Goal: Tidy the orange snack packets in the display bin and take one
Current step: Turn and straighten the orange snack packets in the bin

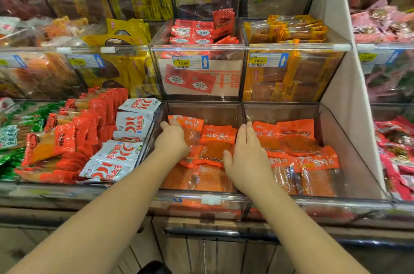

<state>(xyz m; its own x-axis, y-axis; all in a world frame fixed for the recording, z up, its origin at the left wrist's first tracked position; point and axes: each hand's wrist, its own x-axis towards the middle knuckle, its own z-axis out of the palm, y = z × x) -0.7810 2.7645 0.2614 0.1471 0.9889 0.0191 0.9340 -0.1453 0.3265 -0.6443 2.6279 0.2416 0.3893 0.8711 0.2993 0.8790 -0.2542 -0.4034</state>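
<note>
Packets of orange plastic film with clear windows (215, 147) lie loosely overlapped in the left compartment of a clear plastic display bin (208, 110) on the lowest tier. More orange packets of the same kind (298, 139) are heaped in the right compartment, beyond the clear divider. The left hand (172, 138) is inside the left compartment at its back left corner. Its fingers are curled over the top of one orange packet standing at a tilt (190, 125), and the hand covers that packet's lower part. The right hand (247, 158) lies palm down with the fingers straight and pressed together, pointing toward the back along the divider line. Its thumb is held out to the left and touches the middle packets. Whether the palm bears on the packets cannot be told. White packets printed with red chillies (132, 127) fill the adjoining bin on the left. A yellow price tag reading 10.90 (182, 63) is fixed to the bin above.
</note>
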